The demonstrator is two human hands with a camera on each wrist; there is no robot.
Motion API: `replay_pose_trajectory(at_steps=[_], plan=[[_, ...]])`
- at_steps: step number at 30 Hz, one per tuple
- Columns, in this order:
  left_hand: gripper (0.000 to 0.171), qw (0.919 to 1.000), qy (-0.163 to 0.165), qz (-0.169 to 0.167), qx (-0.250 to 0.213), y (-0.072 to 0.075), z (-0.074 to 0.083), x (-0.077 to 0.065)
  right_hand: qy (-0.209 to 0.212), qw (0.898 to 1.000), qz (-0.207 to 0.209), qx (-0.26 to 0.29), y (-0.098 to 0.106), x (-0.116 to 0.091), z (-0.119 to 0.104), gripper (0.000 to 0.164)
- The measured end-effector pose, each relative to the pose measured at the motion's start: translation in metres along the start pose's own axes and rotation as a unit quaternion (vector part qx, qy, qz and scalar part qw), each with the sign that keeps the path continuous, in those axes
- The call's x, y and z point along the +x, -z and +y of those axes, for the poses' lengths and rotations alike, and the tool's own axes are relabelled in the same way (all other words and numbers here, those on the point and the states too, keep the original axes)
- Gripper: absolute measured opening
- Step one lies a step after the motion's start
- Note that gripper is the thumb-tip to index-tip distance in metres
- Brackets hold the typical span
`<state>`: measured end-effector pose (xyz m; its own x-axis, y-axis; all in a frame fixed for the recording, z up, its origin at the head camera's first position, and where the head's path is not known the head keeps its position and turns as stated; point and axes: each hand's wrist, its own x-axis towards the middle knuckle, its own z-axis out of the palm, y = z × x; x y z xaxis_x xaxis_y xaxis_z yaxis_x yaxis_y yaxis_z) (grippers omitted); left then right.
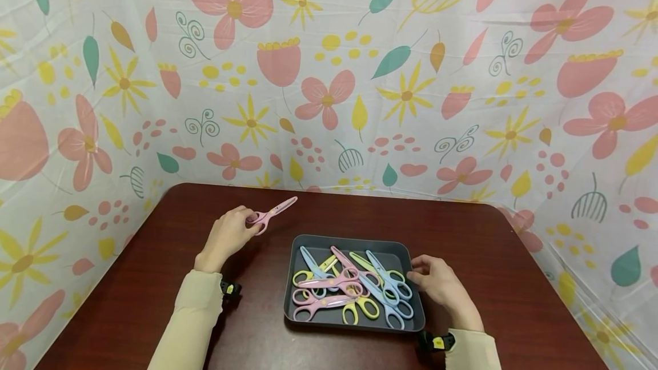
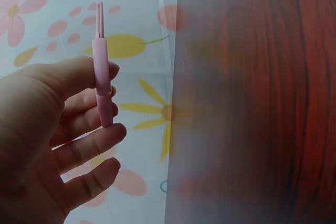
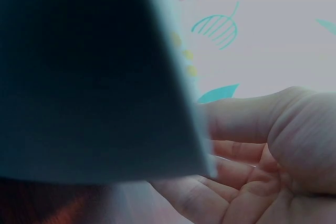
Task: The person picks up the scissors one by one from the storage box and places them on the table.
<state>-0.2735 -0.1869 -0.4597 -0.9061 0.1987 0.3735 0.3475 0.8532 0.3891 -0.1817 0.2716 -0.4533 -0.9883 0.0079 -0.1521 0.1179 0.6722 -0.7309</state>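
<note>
Left hand point(image 1: 228, 237) holds pink scissors point(image 1: 271, 213) near a tray point(image 1: 354, 327) of others

From the head view, the left hand pinches the scissors by their handles over the far left part of a dark wooden table point(image 1: 252, 347). The blades lie together and point away to the right. The tray, dark grey, sits nearer the person and to the right, with pink, blue and yellow scissors point(image 1: 368, 306) overlapping inside it. The right hand point(image 1: 443, 282) is at the tray's right rim, its fingers bent. Behind the table hangs a flower-printed cloth point(image 1: 329, 21).

In the left wrist view, the scissors show edge-on, clamped between thumb and fingers, blades toward the top; the little finger is spread away from them.

In the right wrist view, the dark tray fills the left side. The thumb and fingers reach its edge, where their tips are hidden, so whether they grip or only touch it cannot be told.
</note>
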Motion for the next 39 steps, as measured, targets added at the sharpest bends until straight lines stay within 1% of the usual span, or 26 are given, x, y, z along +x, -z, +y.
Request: replay_pose_trajectory(at_steps=[10, 20, 34, 39], plan=[[0.022, 0.9997, 0.007, 0.023, 0.004, 0.005, -0.009, -0.002, 0.001, 1.000, 0.000, -0.005, 0.000, -0.001, -0.002, 0.030], [0.020, 0.9991, 0.026, 0.033, 0.010, 0.004, -0.014, -0.002, 0.002, 1.000, 0.001, -0.014, 0.001, -0.001, -0.001, 0.030], [0.017, 0.9977, 0.048, 0.046, 0.011, 0.005, -0.022, -0.002, -0.002, 1.000, 0.001, -0.010, 0.001, 0.000, 0.000, 0.029], [0.017, 0.9973, 0.052, 0.051, 0.012, 0.005, -0.025, -0.003, -0.007, 1.000, -0.001, -0.005, 0.000, 0.000, -0.001, 0.030]])
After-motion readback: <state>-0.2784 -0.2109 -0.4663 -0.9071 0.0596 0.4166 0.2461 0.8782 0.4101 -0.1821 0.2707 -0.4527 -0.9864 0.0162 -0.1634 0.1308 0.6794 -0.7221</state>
